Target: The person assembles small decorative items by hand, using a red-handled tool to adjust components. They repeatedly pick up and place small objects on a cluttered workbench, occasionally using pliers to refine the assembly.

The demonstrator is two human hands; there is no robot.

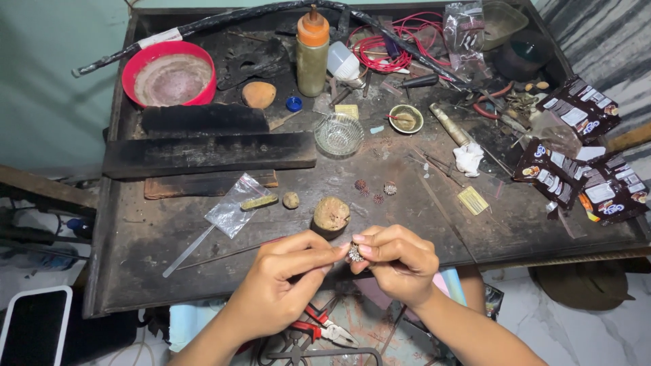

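In the head view, one small silver spiky ornament [354, 253] is held at the near edge of the dark, scorched metal bench [169, 230], pinched between both hands. The left hand [288, 274] is closed narrowly, its fingers [337, 251] touching the ornament's left side. The right hand [400, 261] is closed likewise, its fingers [361, 248] pressed on the ornament from the right. Three similar small spiky ornaments [375, 191] are seen lying farther on the bench, near one round cork-topped block [331, 215]. One red plastic bowl [169, 73] is seen far left, one clear glass dish [338, 134] mid-bench.
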